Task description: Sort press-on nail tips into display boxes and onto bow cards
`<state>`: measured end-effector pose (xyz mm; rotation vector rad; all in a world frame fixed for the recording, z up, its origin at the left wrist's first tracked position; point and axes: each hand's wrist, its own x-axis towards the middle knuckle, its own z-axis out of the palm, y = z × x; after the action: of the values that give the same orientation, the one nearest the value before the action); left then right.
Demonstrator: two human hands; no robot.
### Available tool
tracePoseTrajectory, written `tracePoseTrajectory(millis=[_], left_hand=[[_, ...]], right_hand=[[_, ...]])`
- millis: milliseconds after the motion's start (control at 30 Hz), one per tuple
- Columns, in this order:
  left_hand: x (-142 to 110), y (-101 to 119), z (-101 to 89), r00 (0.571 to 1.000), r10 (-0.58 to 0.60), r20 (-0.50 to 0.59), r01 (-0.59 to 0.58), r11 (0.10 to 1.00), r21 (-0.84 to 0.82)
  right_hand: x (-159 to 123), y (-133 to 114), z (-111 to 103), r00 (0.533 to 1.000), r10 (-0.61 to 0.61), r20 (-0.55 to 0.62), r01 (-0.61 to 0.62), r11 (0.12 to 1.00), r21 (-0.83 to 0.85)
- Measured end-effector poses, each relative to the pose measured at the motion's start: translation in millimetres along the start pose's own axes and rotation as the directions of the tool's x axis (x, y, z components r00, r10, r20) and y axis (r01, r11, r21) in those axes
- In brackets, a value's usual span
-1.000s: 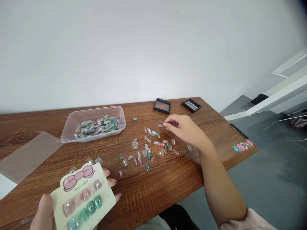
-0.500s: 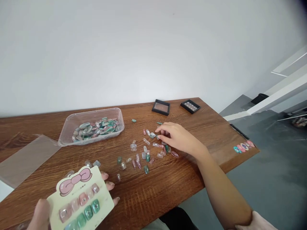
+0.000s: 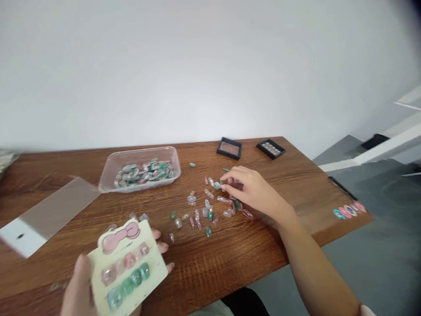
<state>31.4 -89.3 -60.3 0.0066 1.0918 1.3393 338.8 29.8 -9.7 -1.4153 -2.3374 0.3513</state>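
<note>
My left hand (image 3: pixel 77 287) grips a cream backing card (image 3: pixel 154 274) by its edges, thumb on the near side and fingertips on the far side. A pink bow is printed at its top, and two rows of press-on nails, one pink and one green to bluish, sit on it. Over the middle of the table my right hand (image 3: pixel 251 188) has thumb and index finger closed around a small greyish-green press-on nail (image 3: pixel 222 183). Loose nails (image 3: pixel 197 217) in pink, clear and green lie scattered beside and below that hand.
A clear plastic tub (image 3: pixel 107 175) holding many nails stands at the back left. Left of it lies a clear plastic sleeve (image 3: pixel 59 210) with a white end. Two black-framed boxes (image 3: pixel 229 148) rest near the wall. Round stickers (image 3: pixel 349 210) mark the table's right corner.
The view has turned slightly left, so everything appears farther right and more of the plastic sleeve shows. Both hands keep much the same grip and place.
</note>
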Motion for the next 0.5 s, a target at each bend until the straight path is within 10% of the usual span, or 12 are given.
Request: tracePoseTrajectory(millis=[233,500], left_hand=[[-19.5,-4.1,36.2,0.998,0.049,0.035,-0.047,0.997,-0.069],[-7.8,-11.7,27.1,0.969,0.05,0.244,-0.03,0.996,-0.085]], right_hand=[[-4.7,-37.9,34.1,0.923,-0.367,-0.113,0.38,0.916,0.128],[-16.2,-77.4,60.8,0.825,-0.537,-0.175,0.565,0.794,0.226]])
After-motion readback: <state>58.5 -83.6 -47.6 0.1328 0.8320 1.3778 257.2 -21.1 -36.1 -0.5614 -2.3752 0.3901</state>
